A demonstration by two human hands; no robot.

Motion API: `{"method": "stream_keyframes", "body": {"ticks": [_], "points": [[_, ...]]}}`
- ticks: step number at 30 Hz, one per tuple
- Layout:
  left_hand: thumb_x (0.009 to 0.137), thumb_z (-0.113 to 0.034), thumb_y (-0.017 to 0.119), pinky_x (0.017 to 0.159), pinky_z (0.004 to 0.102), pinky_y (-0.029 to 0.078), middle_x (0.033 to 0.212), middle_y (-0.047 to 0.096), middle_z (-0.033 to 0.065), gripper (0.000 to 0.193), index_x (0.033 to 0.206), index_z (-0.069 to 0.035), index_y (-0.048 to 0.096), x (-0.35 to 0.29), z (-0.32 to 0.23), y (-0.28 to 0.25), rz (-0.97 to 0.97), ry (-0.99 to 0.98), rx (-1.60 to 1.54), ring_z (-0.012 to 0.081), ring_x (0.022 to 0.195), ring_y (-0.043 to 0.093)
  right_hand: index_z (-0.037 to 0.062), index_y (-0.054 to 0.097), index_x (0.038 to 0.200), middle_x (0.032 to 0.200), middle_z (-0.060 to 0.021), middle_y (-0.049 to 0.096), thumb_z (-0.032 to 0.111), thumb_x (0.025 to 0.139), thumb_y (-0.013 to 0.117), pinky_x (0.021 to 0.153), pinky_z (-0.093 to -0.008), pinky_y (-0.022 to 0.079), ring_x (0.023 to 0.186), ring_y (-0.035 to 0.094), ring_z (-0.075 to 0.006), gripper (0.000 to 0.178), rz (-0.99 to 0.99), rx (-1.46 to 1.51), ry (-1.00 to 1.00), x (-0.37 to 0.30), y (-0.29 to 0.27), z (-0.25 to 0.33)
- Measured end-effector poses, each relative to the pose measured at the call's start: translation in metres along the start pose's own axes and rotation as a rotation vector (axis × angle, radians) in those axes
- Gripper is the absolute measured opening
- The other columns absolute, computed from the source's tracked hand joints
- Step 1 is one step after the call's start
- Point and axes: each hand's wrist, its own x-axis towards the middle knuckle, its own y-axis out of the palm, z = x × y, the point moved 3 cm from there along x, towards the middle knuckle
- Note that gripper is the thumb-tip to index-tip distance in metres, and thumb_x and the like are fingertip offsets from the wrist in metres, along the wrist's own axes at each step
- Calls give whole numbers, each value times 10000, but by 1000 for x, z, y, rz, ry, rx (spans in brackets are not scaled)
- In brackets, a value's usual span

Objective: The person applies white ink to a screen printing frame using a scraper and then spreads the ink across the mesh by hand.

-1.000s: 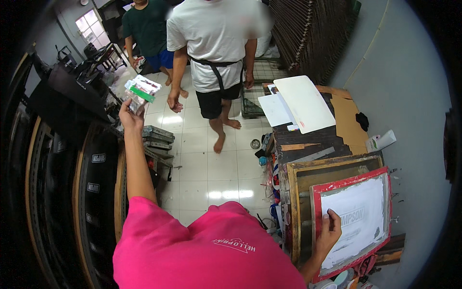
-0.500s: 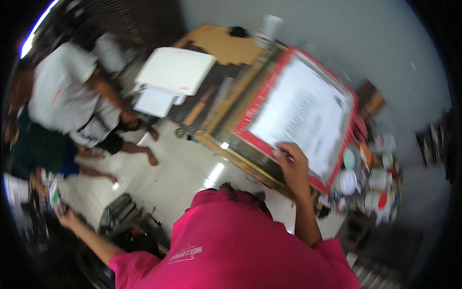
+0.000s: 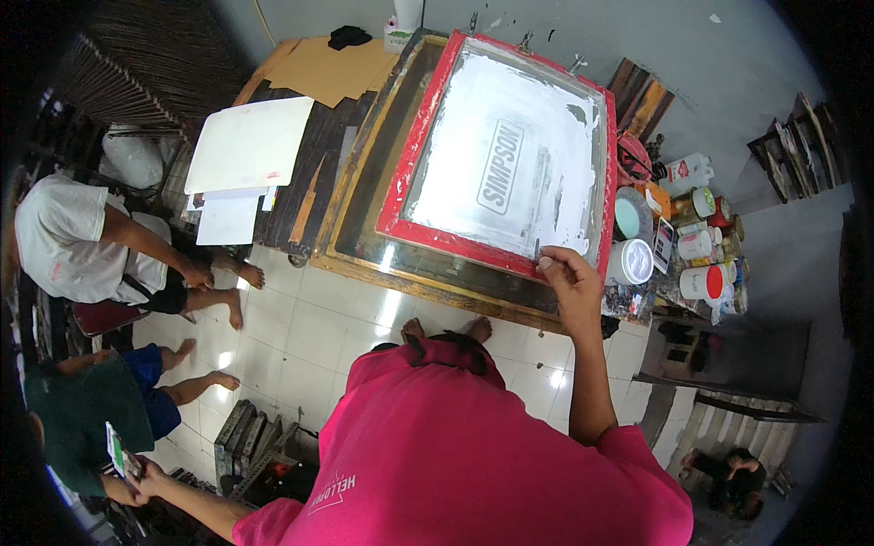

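In front of me a red screen-printing frame lies over a glass-topped table with a wooden rim. Its white-coated mesh carries dark lettering inside a rounded box, with clamps along the far edge. My right hand pinches the frame's near edge, towards its right corner, thumb and forefinger closed there. Far off to the left, my left hand is wrapped round a phone whose screen shows some green. A person in a dark green shirt is right beside that hand.
Paint tubs and a red-lidded jar crowd a bench at the right. Left of the frame lie a white board and brown cardboard. A person in a white shirt sits left. Metal racking stands low left.
The view has turned and sharpened; the frame and table now appear higher and further left. My right hand stays at the frame's near edge. My left hand, still with the phone, appears lower.
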Motion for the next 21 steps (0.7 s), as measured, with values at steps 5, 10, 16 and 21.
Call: {"method": "stream_keyframes", "body": {"ticks": [5, 10, 16, 21], "points": [[776, 28, 622, 1003, 530, 466, 1272, 588, 258, 466, 1233, 96, 565, -3, 15, -3, 49, -68, 12, 412, 1164, 563, -16, 673, 1107, 974, -46, 679, 121, 936, 660, 813, -242, 489, 869, 613, -93, 220, -36, -11, 15, 1, -16, -1], [788, -7, 649, 962, 473, 500, 1189, 632, 244, 387, 1161, 92, 609, -3, 23, 7, -59, -29, 167, 389, 1050, 618, -17, 671, 1114, 945, -32, 682, 121, 930, 667, 805, -241, 493, 876, 618, -89, 230, -91, -68, 21, -1, -32, -6], [839, -70, 567, 909, 473, 510, 1155, 638, 260, 353, 1153, 79, 632, -33, 85, 19, -121, 74, 286, 378, 994, 623, 1, 669, 1132, 934, -47, 695, 96, 912, 654, 699, -219, 490, 781, 621, -89, 241, -254, 14, 17, -6, -70, -11], [881, -122, 500, 866, 473, 519, 1126, 642, 274, 360, 1146, 68, 651, -93, 144, 18, -129, 24, 429, 369, 947, 627, 4, 664, 1061, 896, -68, 700, 89, 914, 638, 594, -243, 496, 714, 624, -113, 172, -755, 204, 12, -21, -161, -46]]}}
